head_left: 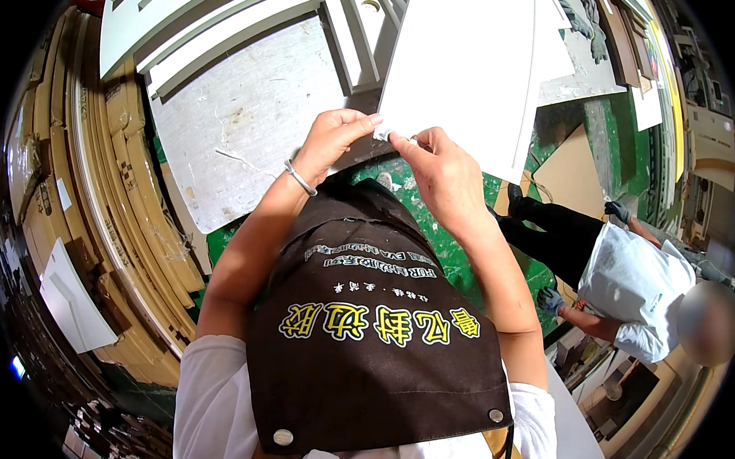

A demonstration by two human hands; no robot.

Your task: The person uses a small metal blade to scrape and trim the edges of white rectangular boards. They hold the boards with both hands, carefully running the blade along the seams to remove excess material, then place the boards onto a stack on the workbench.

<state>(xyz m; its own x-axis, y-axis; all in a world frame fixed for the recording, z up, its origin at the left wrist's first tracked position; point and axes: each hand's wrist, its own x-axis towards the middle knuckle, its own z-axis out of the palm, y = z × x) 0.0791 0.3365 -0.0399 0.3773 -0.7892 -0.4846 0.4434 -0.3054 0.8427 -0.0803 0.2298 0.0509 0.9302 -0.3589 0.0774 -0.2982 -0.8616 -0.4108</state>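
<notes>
Both hands meet near the lower left corner of a large white panel (458,57). My right hand (443,175) is closed in a pinch, with a small whitish piece (383,136) at its fingertips; its kind is too small to tell. Thumb and forefinger of my left hand (332,141) are pressed together right beside that piece, and whatever they hold is hidden. Under the hands lies a worn grey-white work surface (252,128), where a thin white strip (237,160) rests to the left.
White slotted frames (249,42) lie at the far left of the surface. Stacked cardboard-wrapped boards (129,223) line the left side. Grey gloves (592,27) lie at far right. A co-worker in a white shirt (636,275) stands on the green floor (460,283) at right.
</notes>
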